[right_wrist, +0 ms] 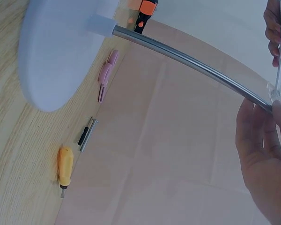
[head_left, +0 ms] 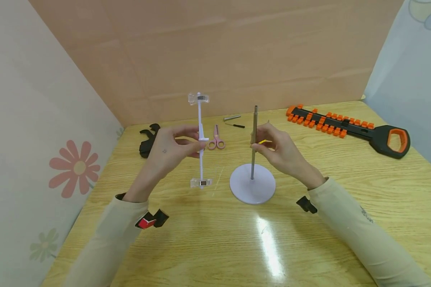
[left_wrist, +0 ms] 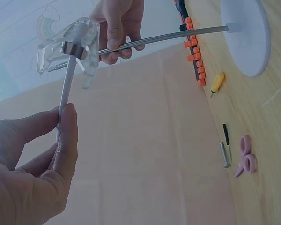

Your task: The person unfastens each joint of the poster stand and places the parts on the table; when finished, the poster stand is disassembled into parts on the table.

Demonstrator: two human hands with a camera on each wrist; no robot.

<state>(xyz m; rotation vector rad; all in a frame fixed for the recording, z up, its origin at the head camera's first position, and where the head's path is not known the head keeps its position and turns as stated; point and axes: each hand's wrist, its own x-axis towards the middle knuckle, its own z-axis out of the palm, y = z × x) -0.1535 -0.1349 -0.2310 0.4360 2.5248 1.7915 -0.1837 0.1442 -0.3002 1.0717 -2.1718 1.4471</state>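
My left hand (head_left: 197, 144) pinches the middle of a thin white rod (head_left: 200, 159) held upright above the table, with a clear clip (head_left: 198, 98) at its top and another (head_left: 200, 183) at its bottom. In the left wrist view the thumb and fingers (left_wrist: 65, 136) pinch the rod (left_wrist: 67, 84) below the clip (left_wrist: 75, 44). My right hand (head_left: 257, 145) grips the metal pole (head_left: 255, 119) of a stand that rises from a round white base (head_left: 252, 185) on the table. The right wrist view shows the pole (right_wrist: 192, 63), the base (right_wrist: 61, 51) and my gripping fingers (right_wrist: 264, 150).
Pink scissors (head_left: 216, 141), a metal pin (head_left: 232, 118) and a black bit (head_left: 236, 125) lie behind the hands. A yellow screwdriver (right_wrist: 64, 168) lies by the base. A black and orange tool (head_left: 344, 125) lies far right, a black object (head_left: 147, 139) far left. Panels wall the wooden table (head_left: 215, 239).
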